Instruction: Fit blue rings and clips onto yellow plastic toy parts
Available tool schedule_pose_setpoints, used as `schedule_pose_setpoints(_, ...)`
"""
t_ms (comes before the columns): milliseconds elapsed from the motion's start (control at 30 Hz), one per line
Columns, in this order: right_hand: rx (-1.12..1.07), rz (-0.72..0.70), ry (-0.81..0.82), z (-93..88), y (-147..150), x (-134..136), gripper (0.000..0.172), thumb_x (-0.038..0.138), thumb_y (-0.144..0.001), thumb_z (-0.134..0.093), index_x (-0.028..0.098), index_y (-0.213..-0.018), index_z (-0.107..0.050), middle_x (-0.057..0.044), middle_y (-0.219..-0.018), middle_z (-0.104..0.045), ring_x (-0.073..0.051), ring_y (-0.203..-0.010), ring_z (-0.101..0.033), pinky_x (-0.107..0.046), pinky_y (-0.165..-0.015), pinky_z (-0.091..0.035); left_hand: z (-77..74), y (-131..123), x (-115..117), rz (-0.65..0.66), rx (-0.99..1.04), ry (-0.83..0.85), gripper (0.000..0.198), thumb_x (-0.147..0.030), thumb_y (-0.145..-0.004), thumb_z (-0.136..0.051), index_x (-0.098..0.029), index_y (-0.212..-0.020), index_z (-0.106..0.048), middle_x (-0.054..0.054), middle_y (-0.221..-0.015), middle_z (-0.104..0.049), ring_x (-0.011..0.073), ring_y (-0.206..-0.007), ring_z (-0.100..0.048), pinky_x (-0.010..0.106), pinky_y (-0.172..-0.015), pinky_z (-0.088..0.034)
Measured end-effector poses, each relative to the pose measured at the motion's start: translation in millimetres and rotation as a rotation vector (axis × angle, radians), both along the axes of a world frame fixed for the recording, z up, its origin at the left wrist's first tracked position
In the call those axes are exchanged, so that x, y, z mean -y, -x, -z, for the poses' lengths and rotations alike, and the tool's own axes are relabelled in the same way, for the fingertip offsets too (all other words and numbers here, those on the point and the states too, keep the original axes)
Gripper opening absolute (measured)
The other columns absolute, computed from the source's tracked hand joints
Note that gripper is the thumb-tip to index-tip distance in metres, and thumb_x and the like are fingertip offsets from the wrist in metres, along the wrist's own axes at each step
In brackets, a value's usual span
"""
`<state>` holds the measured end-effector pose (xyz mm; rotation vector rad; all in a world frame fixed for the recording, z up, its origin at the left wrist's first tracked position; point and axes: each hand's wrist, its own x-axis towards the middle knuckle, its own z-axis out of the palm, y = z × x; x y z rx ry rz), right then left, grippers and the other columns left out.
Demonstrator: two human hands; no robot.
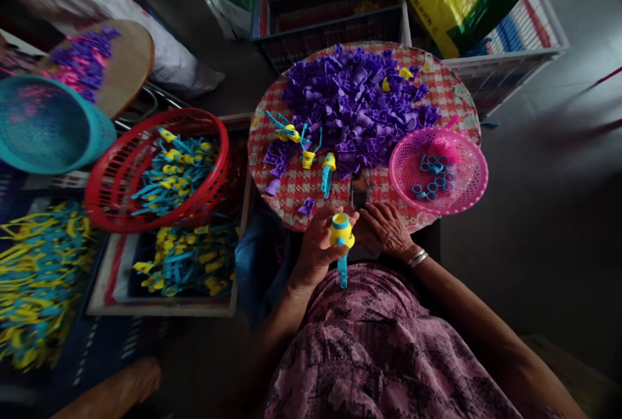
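**Piece in my left hand, parts within reach**

My left hand (318,247) has its fingers (323,225) clamped round a yellow-and-blue plastic piece (341,231), held just off the near edge of the checked round tabletop (291,212) with its open cup upward, where I can see into it. My right hand (383,231) lies on that near edge, fingers loosely together, holding nothing. A heap of purple plastic parts (350,108), too many to count, fills the far half, seemingly to leave working room near me. Three more yellow-and-blue pieces (307,158) and two loose purple parts (306,206) lie nearer. At the right edge, a pink basket (466,179) holds about a dozen blue rings (432,176), handy to my right hand. To my left, a red basket (194,122) holds many more yellow-and-blue pieces.
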<state>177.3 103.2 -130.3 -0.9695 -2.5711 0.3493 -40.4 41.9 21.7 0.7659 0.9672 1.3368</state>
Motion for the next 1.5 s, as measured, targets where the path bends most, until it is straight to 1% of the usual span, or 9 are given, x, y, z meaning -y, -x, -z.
schedule_pose_setpoints(300,0.03,0.003,-0.039,4.5,-0.6,0.4,0.057,0.039,-0.109,-0.056,0.015,-0.161,-0.056,-0.018,-0.166,-0.055,-0.037,-0.149,-0.044,-0.059,-0.128,-0.032,5.7,0.1,0.3,-0.002,-0.058,-0.03,0.063,-0.041,-0.067,-0.104,-0.028,-0.12,-0.072,0.006,-0.114,-0.081,0.0331,-0.122,-0.077,0.045,-0.104,-0.06)
schedule_pose_setpoints(500,0.017,-0.002,-0.036,3.8,-2.1,-0.4,0.055,0.039,-0.109,-0.058,0.016,-0.158,-0.059,-0.017,-0.166,-0.056,-0.037,-0.148,-0.045,-0.058,-0.127,-0.033,6.9,-0.1,-1.1,-0.013,-0.133,-0.036,0.061,-0.036,-0.068,-0.105,-0.03,-0.12,-0.072,0.004,-0.122,-0.078,0.0292,-0.123,-0.076,0.042,-0.111,-0.057)
schedule_pose_setpoints(633,0.013,-0.005,-0.006,1.6,-2.0,-0.6,0.055,0.04,-0.108,-0.058,0.017,-0.158,-0.06,-0.017,-0.166,-0.056,-0.037,-0.147,-0.046,-0.059,-0.127,-0.033,9.4,-1.5,-1.2,-0.037,-0.184,-0.051,0.062,-0.039,-0.067,-0.105,-0.03,-0.119,-0.072,0.004,-0.122,-0.077,0.0287,-0.123,-0.076,0.04,-0.108,-0.059)
schedule_pose_setpoints(767,0.004,-0.001,-0.021,-0.4,-1.1,-0.2,0.053,0.041,-0.108,-0.059,0.016,-0.154,-0.062,-0.018,-0.165,-0.057,-0.037,-0.146,-0.046,-0.059,-0.126,-0.034,11.4,-2.6,-1.9,-0.036,-0.254,-0.104,0.057,-0.039,-0.074,-0.102,-0.032,-0.122,-0.073,0.005,-0.125,-0.077,0.026,-0.125,-0.074,0.039,-0.112,-0.057)
schedule_pose_setpoints(900,-0.003,0.004,-0.038,-1.8,-0.4,0.6,0.052,0.039,-0.108,-0.058,0.014,-0.153,-0.063,-0.018,-0.164,-0.058,-0.037,-0.146,-0.046,-0.058,-0.126,-0.034,16.6,0.3,-4.9,-0.065,-0.394,-0.205,0.053,-0.04,-0.079,-0.098,-0.033,-0.125,-0.073,0.006,-0.136,-0.071,0.029,-0.139,-0.067,0.043,-0.116,-0.055)
schedule_pose_setpoints(1033,-0.002,0.009,-0.006,-1.8,0.0,0.6,0.052,0.038,-0.108,-0.058,0.016,-0.154,-0.062,-0.017,-0.165,-0.057,-0.037,-0.147,-0.045,-0.059,-0.127,-0.033,20.8,3.4,-5.3,-0.084,-0.589,-0.286,0.049,-0.043,-0.087,-0.092,-0.032,-0.13,-0.07,0.008,-0.132,-0.07,0.0317,-0.145,-0.063,0.05,-0.121,-0.052)
schedule_pose_setpoints(1200,0.009,0.016,0.01,-2.6,0.6,-0.3,0.051,0.043,-0.108,-0.058,0.016,-0.152,-0.065,-0.017,-0.164,-0.058,-0.037,-0.147,-0.047,-0.058,-0.127,-0.034,11.6,0.5,-3.7,-0.176,-0.972,-0.455,0.041,-0.038,-0.093,-0.086,-0.028,-0.129,-0.068,0.009,-0.13,-0.069,0.0311,-0.14,-0.065,0.052,-0.116,-0.057)
schedule_pose_setpoints(1300,0.023,0.012,0.021,-4.0,0.2,-0.6,0.053,0.044,-0.109,-0.058,0.016,-0.153,-0.064,-0.017,-0.165,-0.058,-0.037,-0.148,-0.046,-0.057,-0.127,-0.034,5.2,-3.0,-5.5,-0.214,-1.1,-0.531,0.04,-0.033,-0.093,-0.086,-0.029,-0.129,-0.068,0.007,-0.128,-0.069,0.0295,-0.139,-0.066,0.05,-0.114,-0.058)
schedule_pose_setpoints(1500,0.034,0.006,0.012,-6.4,-1.3,-0.7,0.053,0.044,-0.109,-0.057,0.016,-0.153,-0.064,-0.017,-0.166,-0.057,-0.037,-0.148,-0.046,-0.057,-0.127,-0.034,4.5,-5.9,-6.8,-0.264,-1.163,-0.464,0.035,-0.034,-0.089,-0.089,-0.031,-0.122,-0.075,0.006,-0.123,-0.071,0.0307,-0.135,-0.065,0.053,-0.119,-0.052)
